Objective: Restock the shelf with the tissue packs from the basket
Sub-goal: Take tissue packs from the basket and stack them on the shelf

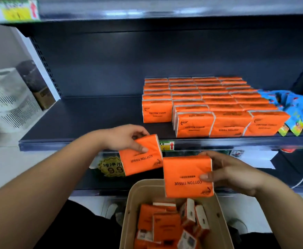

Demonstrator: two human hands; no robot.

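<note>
My left hand [123, 137] grips an orange tissue pack [143, 159] by its top edge, held in front of the dark shelf's front lip [75, 142]. My right hand [224, 169] holds a second orange tissue pack [186, 175] just above the beige basket [134, 198]. Both packs show their print upside down. Inside the basket lie several more orange packs [166, 223], jumbled. On the shelf, rows of orange tissue packs [201, 103] stand upright in several columns on the right half.
The shelf's left half [86, 114] is bare dark board. Blue patterned packets [296, 108] lie at the shelf's right end. A white slatted crate [8, 101] and a dark box stand left of the shelving. A yellow price sticker [111, 168] hangs below the shelf.
</note>
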